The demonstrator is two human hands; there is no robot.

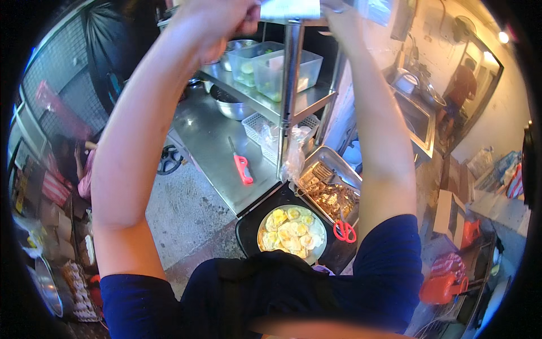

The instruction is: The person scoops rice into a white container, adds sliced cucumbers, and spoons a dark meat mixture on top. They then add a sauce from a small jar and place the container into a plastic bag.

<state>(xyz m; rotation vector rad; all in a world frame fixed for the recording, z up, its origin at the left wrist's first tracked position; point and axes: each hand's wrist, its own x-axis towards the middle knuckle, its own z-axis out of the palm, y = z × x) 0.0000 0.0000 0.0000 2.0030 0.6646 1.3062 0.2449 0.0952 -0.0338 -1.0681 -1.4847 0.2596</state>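
Both arms were raised above the upright steel post (292,79); the left hand (217,22) was curled in a fist against a flat metal piece (289,9) topping the post; the right hand (341,14) touched that piece's far side, its opening impossible to tell; below the post sat a plate of fried eggs (291,233), red scissors (344,230) beside it.

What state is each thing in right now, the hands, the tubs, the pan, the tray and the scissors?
Left hand: raised, gripping a metal piece overhead.
Right hand: raised, grip unclear.
Clear plastic tubs: uncovered.
Pan: filled with fried eggs.
Steel tray: holds food.
Red scissors: closed, lying flat.
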